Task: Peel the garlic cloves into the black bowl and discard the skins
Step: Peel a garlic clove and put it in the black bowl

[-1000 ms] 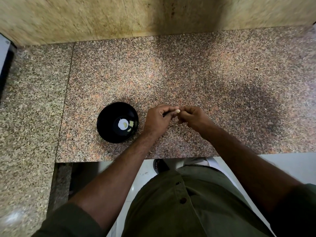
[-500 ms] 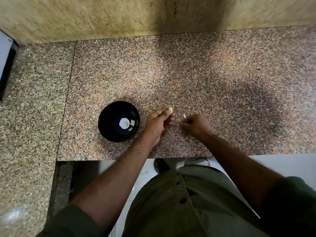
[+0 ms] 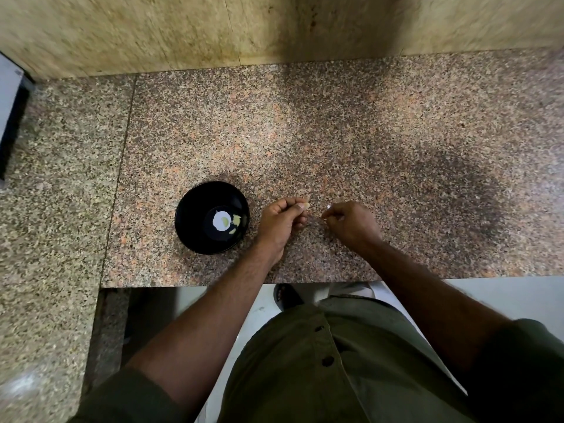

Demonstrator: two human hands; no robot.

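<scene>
A black bowl (image 3: 195, 209) sits on the speckled granite counter (image 3: 335, 132), left of my hands. Inside it lie a few pale peeled garlic cloves (image 3: 235, 220) around a bright reflection. My left hand (image 3: 280, 221) is just right of the bowl and pinches a pale garlic clove (image 3: 306, 205) between thumb and fingertips. My right hand (image 3: 351, 222) is a short gap further right, pinching a small white scrap of garlic skin (image 3: 328, 206). Both hands hover low over the counter near its front edge.
A beige stone wall (image 3: 244, 29) backs the counter. A lighter granite slab (image 3: 55, 193) adjoins on the left, with a dark-and-white appliance (image 3: 9, 117) at the far left edge. Below the counter's front edge are white floor and a foot in a sandal (image 3: 285, 296).
My hands were joined on the clove a second ago and have pulled apart. The left keeps the clove, the right has drawn away with a bit of skin.
</scene>
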